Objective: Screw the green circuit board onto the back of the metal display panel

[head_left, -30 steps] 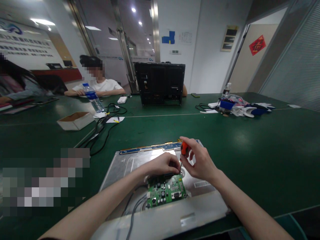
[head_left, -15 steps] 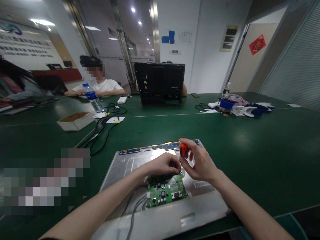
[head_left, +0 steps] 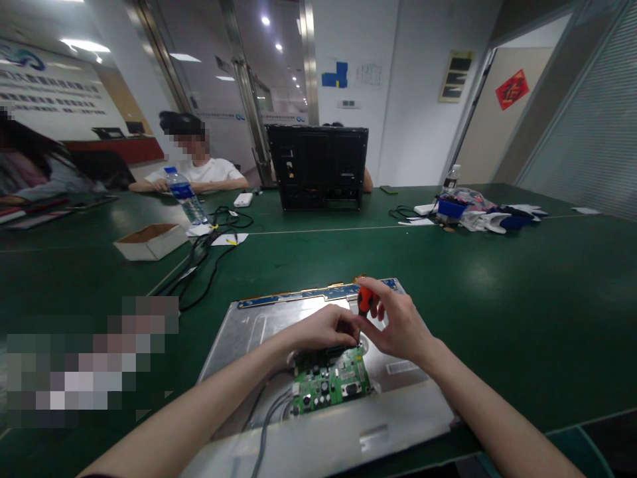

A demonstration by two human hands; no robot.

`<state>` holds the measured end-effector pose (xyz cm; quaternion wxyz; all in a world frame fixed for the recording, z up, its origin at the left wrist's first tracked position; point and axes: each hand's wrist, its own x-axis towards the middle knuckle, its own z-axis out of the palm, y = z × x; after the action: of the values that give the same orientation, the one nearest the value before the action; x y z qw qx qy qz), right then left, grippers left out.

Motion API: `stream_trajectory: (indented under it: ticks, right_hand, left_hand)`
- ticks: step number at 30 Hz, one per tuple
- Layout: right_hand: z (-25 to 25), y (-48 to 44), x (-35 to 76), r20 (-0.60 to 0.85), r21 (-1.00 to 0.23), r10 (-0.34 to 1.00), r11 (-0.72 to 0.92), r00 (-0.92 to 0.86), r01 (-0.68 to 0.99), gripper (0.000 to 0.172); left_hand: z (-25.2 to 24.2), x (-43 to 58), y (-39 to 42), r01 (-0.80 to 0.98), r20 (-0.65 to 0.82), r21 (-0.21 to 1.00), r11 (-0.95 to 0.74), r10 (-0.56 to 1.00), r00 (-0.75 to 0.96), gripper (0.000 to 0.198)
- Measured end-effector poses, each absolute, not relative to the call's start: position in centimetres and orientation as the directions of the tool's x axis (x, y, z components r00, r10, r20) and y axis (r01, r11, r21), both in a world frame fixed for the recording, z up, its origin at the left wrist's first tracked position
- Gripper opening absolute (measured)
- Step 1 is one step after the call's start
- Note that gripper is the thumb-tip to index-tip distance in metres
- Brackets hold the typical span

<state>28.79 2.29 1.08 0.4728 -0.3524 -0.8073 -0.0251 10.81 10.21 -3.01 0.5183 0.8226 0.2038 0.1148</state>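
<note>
Probably light and stiff, the orange-handled screwdriver (head_left: 365, 301) stands nearly upright, just right of and below the frame's centre, best held by its handle; the green circuit board (head_left: 331, 384) at lower centre looks fragile, safest by its edges. The right hand (head_left: 395, 322) has its fingers clamped on that handle, while the left hand (head_left: 326, 326) curls its fingers beside the blade, whether pinching anything I cannot tell.

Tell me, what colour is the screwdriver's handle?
The handle is orange-red with black, seen best in the head view, in the right hand.
</note>
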Motion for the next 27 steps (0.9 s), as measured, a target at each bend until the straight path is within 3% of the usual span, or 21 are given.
stream_trajectory:
  ticks: [13, 18, 27]
  right_hand:
    - [0.69, 2.47, 28.84, 0.811, -0.265, 0.514, 0.749, -0.28, 0.607, 0.053]
    - [0.86, 2.38, 28.9, 0.803, -0.25, 0.517, 0.745, -0.298, 0.619, 0.043]
    - [0.95, 2.19, 28.81, 0.766, -0.279, 0.563, 0.726, -0.31, 0.628, 0.054]
  left_hand:
    - [-2.85, 10.76, 10.28, 0.221, -0.008, 0.881, -0.418, 0.455, 0.89, 0.002]
    - [-2.89, 10.88, 10.34, 0.22, -0.013, 0.878, -0.424, 0.439, 0.898, 0.008]
    - [-2.88, 10.76, 10.48, 0.247, -0.026, 0.861, -0.444, 0.447, 0.894, 0.006]
